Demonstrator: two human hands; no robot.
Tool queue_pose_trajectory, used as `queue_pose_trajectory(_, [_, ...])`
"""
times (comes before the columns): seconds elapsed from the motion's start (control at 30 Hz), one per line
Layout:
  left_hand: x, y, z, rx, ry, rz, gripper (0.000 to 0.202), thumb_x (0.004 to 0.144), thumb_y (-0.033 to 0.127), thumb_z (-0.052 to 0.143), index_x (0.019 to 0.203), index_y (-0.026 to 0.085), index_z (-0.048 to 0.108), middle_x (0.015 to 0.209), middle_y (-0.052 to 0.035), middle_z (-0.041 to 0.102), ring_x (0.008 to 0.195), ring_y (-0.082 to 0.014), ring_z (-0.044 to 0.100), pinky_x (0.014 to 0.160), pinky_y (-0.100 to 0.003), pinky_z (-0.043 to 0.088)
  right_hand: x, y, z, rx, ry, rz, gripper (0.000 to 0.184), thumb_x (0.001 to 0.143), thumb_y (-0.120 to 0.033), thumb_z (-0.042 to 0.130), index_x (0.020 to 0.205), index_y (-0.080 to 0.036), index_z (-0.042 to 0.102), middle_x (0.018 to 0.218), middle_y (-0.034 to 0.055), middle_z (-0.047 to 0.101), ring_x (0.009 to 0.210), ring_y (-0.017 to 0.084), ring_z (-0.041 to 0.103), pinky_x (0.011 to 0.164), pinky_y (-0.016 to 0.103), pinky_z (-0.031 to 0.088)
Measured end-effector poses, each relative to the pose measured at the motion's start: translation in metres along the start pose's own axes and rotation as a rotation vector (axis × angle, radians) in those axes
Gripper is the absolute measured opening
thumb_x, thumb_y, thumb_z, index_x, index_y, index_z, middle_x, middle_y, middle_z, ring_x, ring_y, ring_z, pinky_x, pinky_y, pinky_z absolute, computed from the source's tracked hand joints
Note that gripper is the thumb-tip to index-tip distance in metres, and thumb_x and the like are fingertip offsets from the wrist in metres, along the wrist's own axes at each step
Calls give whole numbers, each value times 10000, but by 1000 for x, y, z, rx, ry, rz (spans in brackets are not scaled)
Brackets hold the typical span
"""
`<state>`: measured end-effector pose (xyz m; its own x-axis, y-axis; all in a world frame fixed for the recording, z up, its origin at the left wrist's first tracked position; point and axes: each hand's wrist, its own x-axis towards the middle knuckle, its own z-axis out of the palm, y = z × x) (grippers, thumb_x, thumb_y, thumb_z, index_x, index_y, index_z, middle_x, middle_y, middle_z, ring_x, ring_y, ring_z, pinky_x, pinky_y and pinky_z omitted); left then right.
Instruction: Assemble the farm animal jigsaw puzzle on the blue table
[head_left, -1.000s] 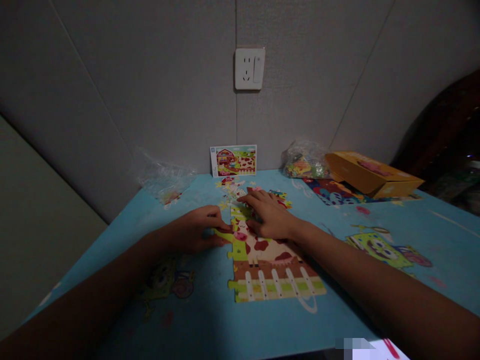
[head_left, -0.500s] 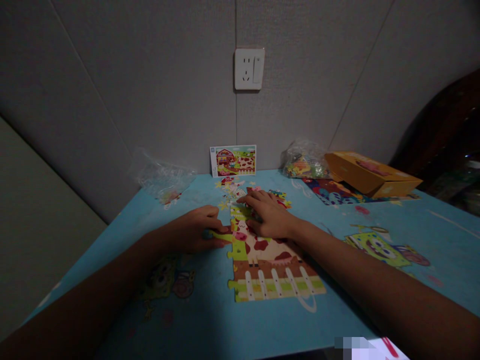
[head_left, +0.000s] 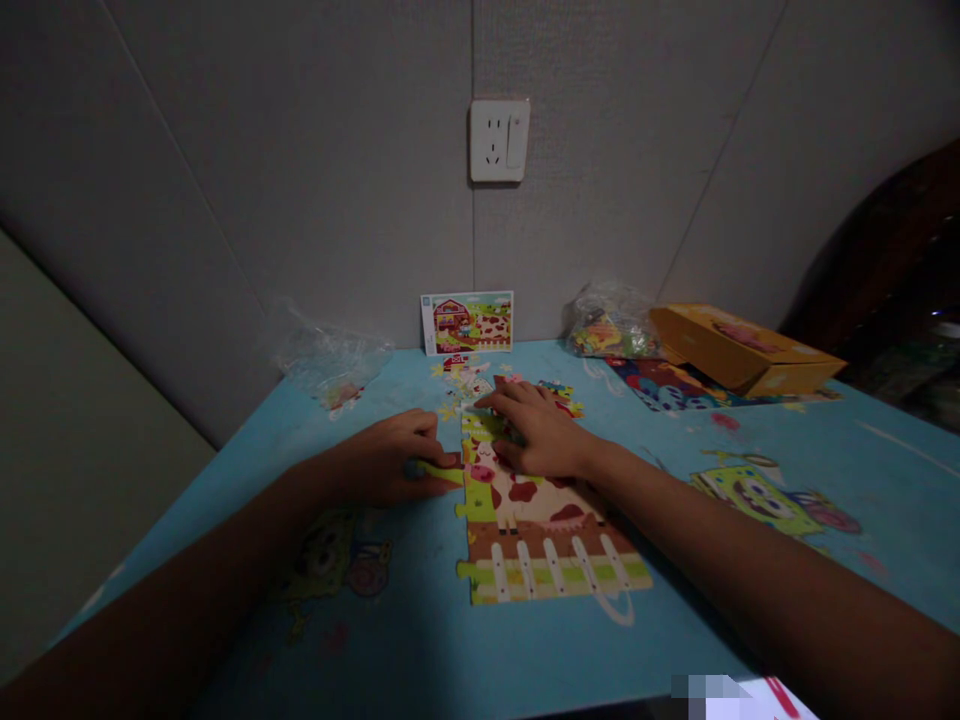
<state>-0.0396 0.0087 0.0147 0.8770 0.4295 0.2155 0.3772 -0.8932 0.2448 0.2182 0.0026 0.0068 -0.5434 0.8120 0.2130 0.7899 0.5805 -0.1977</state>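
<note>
A partly joined jigsaw puzzle (head_left: 517,540) lies flat on the blue table, showing a spotted cow above a white fence. At its left edge, my left hand (head_left: 397,460) grips a green puzzle piece (head_left: 444,474) between thumb and fingers, the piece touching the joined part beside the cow's snout. My right hand (head_left: 536,430) rests with fingers spread over the upper part of the puzzle and hides some of it. Loose puzzle pieces (head_left: 559,390) lie just beyond the right hand.
A picture card (head_left: 472,322) of the farm scene leans on the wall. Clear plastic bags stand at the back left (head_left: 330,355) and back right (head_left: 611,320). An orange box (head_left: 750,345) sits on a colourful sheet (head_left: 652,385). A socket (head_left: 499,140) is on the wall.
Both hands stay almost in place. The fingers of my left hand have shifted very slightly on the piece at the puzzle's left edge.
</note>
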Motion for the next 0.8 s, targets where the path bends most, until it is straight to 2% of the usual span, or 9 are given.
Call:
queue_pose_trajectory(0.27, [0, -1, 0, -28, 14, 3, 281, 892, 412, 613, 1079, 219, 694, 859, -46, 569, 805, -166, 543, 723, -284, 426, 0, 1, 0, 1, -5, 2, 607, 748, -281, 607, 1340, -174, 523, 1307, 162, 526, 1237, 355, 426, 1049, 565, 264])
queue_pose_trajectory(0.37, [0, 0, -2, -5, 7, -13, 435, 840, 478, 656, 1155, 178, 634, 940, -78, 598, 860, -200, 556, 764, -322, 444, 0, 0, 0, 3, -15, 7, 614, 752, -279, 608, 1349, -171, 513, 1315, 165, 522, 1245, 357, 420, 1054, 569, 253])
queue_pose_trajectory(0.43, [1, 2, -3, 27, 0, -34, 509, 796, 528, 681, 1139, 157, 623, 970, -95, 597, 868, -217, 556, 763, -334, 447, 0, 0, -1, 1, -14, 6, 613, 753, -280, 613, 1349, -170, 513, 1321, 168, 518, 1246, 359, 419, 1051, 570, 255])
queue_pose_trajectory(0.63, [4, 7, 1, -30, 18, -57, 293, 865, 446, 608, 968, 173, 627, 918, -66, 597, 874, -205, 553, 777, -318, 435, 1, 0, 0, -3, 4, -2, 619, 739, -272, 624, 1342, -171, 524, 1316, 164, 529, 1253, 362, 418, 1047, 574, 263])
queue_pose_trajectory(0.8, [2, 7, 7, -98, 46, -161, 321, 803, 446, 668, 943, 177, 562, 951, -50, 619, 876, -205, 573, 809, -330, 447, 0, 0, 0, -4, 6, 1, 618, 738, -271, 619, 1341, -176, 530, 1326, 159, 526, 1271, 361, 409, 1056, 562, 266])
